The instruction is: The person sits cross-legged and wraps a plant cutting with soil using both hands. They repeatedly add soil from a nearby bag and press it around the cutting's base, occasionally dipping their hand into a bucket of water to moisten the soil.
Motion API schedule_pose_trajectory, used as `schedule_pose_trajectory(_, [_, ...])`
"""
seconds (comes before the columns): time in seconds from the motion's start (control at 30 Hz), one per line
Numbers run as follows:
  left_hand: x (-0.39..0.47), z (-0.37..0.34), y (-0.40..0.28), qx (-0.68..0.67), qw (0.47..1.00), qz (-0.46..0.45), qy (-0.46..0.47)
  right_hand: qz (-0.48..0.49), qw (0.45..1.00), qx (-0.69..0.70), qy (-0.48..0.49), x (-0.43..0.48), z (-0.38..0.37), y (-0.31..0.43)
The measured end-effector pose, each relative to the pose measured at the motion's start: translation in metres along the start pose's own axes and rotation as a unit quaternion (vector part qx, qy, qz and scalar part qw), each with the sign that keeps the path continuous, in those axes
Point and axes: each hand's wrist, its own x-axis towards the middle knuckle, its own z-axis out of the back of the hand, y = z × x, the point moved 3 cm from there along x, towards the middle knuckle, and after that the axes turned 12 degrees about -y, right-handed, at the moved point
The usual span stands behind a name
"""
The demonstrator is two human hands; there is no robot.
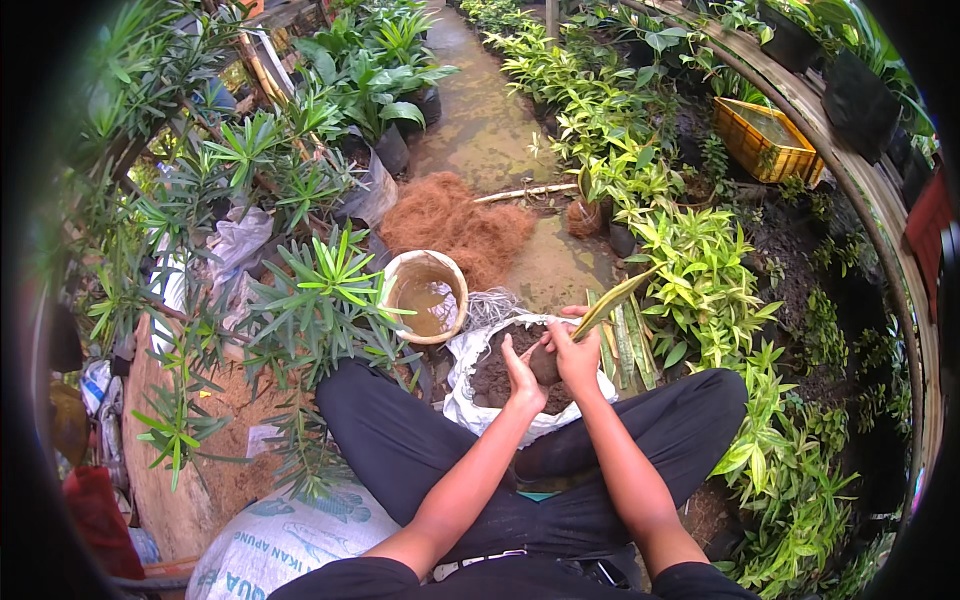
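Between my two hands sits a ball of dark soil (546,366), with a variegated snake plant leaf (611,304) rising from it and leaning to the upper right. My left hand (523,373) cups the ball from the left side. Closed around its right side and the leaf's base is my right hand (576,352). Below them, a white plastic sack (459,358) stands rolled down between my legs, holding loose dark soil (495,375). Cut snake plant leaves (630,341) lie on the ground just right of the sack.
Beyond the sack are a pot of murky water (427,304), shredded plastic strips (491,306) and a heap of brown coconut fibre (457,225). A wrapped root ball (583,217) stands farther right. Leafy plants (690,300) line the concrete path (480,97). A printed sack (300,544) bulges at lower left.
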Motion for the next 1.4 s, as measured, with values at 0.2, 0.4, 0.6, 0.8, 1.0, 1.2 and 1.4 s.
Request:
schedule_pose_trajectory(0.2, [-0.012, -0.012, -0.002, 0.011, 0.998, -0.053, 0.012, -0.06, 0.997, 0.019, -0.035, 0.005, 0.003, 0.013])
schedule_pose_trajectory(0.4, [0.004, -0.005, 0.006, -0.021, 0.993, 0.038, 0.108, 0.026, 0.997, -0.047, 0.053, -0.003, -0.005, 0.026])
schedule_pose_trajectory(0.6, [0.006, 0.001, 0.006, -0.036, 0.996, 0.05, 0.064, 0.06, 0.997, -0.044, 0.023, -0.008, -0.005, 0.003])
schedule_pose_trajectory(0.8, [-0.016, -0.015, -0.003, -0.003, 0.995, 0.062, 0.084, 0.05, 0.998, -0.008, 0.022, -0.006, 0.002, -0.007])
schedule_pose_trajectory(1.0, [-0.014, -0.017, -0.016, -0.025, 0.995, 0.053, 0.084, 0.154, 0.972, -0.047, 0.17, -0.008, -0.002, 0.028])
schedule_pose_trajectory(1.2, [-0.046, -0.037, -0.027, -0.018, 0.992, 0.045, 0.115, 0.177, 0.956, -0.112, 0.204, -0.005, 0.0, 0.012])
schedule_pose_trajectory(1.4, [-0.026, -0.025, -0.023, -0.068, 0.992, 0.083, 0.069, 0.19, 0.945, -0.14, 0.225, -0.006, 0.002, 0.015])
